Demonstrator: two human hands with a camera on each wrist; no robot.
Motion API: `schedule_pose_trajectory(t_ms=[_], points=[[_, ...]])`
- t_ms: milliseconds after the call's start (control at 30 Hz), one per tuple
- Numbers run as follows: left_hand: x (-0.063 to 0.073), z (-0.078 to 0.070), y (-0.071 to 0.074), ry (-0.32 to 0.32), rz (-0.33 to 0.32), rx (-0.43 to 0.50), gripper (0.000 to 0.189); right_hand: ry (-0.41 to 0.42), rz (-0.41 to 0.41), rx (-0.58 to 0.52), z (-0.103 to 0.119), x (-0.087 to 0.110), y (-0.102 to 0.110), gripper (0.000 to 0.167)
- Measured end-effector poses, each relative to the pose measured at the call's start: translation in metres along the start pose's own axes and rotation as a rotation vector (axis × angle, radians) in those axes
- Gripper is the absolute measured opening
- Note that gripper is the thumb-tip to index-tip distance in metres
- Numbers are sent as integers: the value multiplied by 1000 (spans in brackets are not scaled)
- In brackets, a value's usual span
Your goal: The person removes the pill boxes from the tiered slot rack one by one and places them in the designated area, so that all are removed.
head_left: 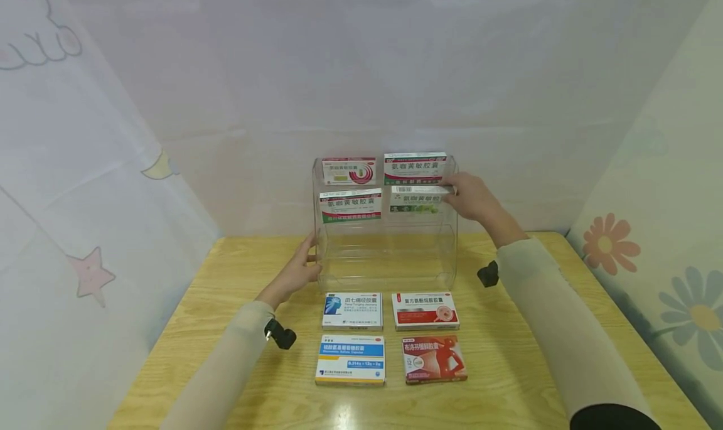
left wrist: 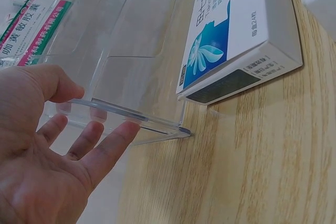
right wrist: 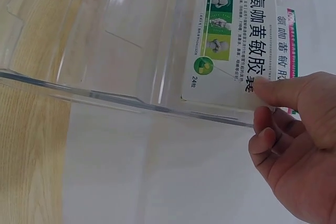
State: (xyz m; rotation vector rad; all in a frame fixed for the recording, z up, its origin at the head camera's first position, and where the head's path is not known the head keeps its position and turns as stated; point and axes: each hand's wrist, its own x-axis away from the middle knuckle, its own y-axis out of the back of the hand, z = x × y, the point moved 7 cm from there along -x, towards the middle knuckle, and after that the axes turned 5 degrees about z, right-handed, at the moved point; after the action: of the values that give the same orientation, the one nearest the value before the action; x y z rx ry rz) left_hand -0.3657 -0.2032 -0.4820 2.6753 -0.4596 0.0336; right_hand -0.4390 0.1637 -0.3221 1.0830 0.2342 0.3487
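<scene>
A clear plastic tiered rack [head_left: 390, 249] stands on the table. My left hand [head_left: 295, 273] holds its left side panel, with the thumb on the near edge and the fingertips against the panel in the left wrist view. Up at the second tier, my right hand [head_left: 473, 198] pinches the right end of a white and green medicine box [right wrist: 231, 40], which sits in the rack's right half. Its thumb lies on the box front, the other fingers curled behind. Beside it on that tier is a red, white and green box [head_left: 351, 206]. The top tier holds a pink-white box [head_left: 349, 171] and another red-green box [head_left: 415, 168].
In front of the rack, boxes lie flat on the wooden table [head_left: 508, 354]: a blue-white one [head_left: 353, 311], a red-white one [head_left: 426, 311], a blue-yellow one [head_left: 350, 360] and a red one [head_left: 434, 359]. A pale cloth backdrop [head_left: 367, 72] hangs behind.
</scene>
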Motion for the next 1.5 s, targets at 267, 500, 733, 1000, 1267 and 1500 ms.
schedule_pose_trajectory(t_ms=[267,500,733,1000,1267,1500], points=[[0,0,0,-10,-1,1,90,24,-64,-25,5,5,11,39],[1,1,-1,-25,-4,-2,90,-1,-124,-138,5,16,19,41],[2,1,-1,-29,-1,7,90,-21,-168,-252,-3,24,25,39],[3,0,-2,-36,3,9,90,11,-152,-431,-6,35,26,40],[0,5,-2,-23,-8,9,91,48,-114,-554,-17,42,18,41],[1,3,-2,-22,-10,10,91,39,-82,-609,-31,55,13,42]])
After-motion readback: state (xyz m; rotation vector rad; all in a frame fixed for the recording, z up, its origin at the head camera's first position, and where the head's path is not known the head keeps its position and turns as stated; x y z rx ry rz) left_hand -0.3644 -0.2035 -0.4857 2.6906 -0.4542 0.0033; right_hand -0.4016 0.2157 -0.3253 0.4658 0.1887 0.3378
